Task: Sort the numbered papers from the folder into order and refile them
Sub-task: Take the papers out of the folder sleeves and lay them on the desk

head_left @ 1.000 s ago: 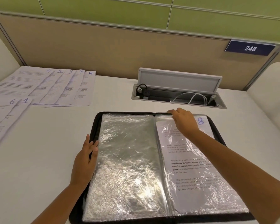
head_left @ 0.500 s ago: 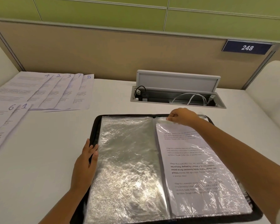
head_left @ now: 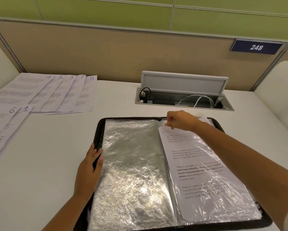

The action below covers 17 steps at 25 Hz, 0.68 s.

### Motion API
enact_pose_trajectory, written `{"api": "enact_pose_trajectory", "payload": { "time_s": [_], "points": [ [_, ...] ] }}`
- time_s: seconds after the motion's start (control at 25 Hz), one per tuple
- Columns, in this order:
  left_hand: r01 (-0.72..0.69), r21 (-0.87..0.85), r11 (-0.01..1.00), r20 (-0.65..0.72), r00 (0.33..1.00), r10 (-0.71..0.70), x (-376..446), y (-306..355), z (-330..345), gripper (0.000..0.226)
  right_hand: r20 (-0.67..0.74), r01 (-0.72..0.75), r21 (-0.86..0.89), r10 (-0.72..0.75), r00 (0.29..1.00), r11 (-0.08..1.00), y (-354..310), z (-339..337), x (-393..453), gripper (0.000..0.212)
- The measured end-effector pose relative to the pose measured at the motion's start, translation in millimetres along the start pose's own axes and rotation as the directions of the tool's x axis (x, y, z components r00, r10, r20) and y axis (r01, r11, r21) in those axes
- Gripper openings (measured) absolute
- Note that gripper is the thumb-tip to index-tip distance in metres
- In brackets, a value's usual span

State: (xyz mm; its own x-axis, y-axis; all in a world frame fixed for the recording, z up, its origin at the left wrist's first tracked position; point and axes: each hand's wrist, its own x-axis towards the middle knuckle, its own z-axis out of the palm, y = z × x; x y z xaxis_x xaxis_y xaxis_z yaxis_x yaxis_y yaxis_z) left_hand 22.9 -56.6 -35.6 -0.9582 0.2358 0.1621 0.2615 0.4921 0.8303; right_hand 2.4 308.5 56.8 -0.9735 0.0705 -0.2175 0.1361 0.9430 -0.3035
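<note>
A: Item one, the folder (head_left: pixel 99 129): black, lying open, lower centre of the frame. Left page, an empty plastic sleeve (head_left: pixel 133 164). Right page, a printed paper (head_left: pixel 198 167) partly inside its sleeve.

B: Hands?

A: Left hand (head_left: pixel 90 167), fingers straight, pressing flat on the folder's left edge, centre-left of the frame. Right hand (head_left: pixel 181 121), fingers curled, pinching the paper's top edge near the spine, upper centre of the folder.

B: Item two?

A: Papers already out (head_left: pixel 65 94): a fanned row marked 4, 2, 3, 7, 5, upper left of the frame. Below it, at the far left edge, sheets 6 and 1 (head_left: pixel 6 122).

B: Step in hand?

A: By my judgement, emptying: the last sheet is being drawn from its sleeve. Its number is hidden under the hand.

B: Next move?

A: A steady pull toward the top of the frame, left hand pinning the folder so the sleeve doesn't drag along. Sorting and refiling are not yet begun
</note>
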Motion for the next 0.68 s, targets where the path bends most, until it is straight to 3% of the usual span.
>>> {"api": "enact_pose_trajectory", "payload": {
  "time_s": [0.12,0.28,0.36,0.44,0.56,0.68],
  "points": [
    [0.0,-0.001,1.0,-0.003,1.0,0.0,-1,0,0,0.06,0.136,-0.147,0.107,0.132,0.982,0.983,1,-1,7,0.022],
    [-0.001,-0.012,1.0,-0.001,1.0,0.001,-1,1,0,0.05,0.275,-0.331,-0.102,0.346,0.897,0.938,15,2,18,0.026],
    [-0.005,-0.006,1.0,0.003,1.0,0.005,-1,1,0,0.05,0.351,-0.349,-0.151,0.38,0.856,0.925,21,4,20,0.028],
    [-0.008,0.0,1.0,0.001,1.0,0.008,-1,1,0,0.056,0.377,-0.38,-0.061,0.374,0.847,0.923,20,3,23,0.026],
    [0.002,0.001,1.0,0.007,1.0,-0.002,0,0,0,0.061,0.297,-0.351,-0.102,0.365,0.882,0.931,12,-9,35,0.026],
    [0.01,-0.009,1.0,0.007,1.0,-0.01,-1,0,1,0.062,0.04,-0.375,-0.176,0.387,0.921,0.91,6,-31,55,0.024]
  ]
}}
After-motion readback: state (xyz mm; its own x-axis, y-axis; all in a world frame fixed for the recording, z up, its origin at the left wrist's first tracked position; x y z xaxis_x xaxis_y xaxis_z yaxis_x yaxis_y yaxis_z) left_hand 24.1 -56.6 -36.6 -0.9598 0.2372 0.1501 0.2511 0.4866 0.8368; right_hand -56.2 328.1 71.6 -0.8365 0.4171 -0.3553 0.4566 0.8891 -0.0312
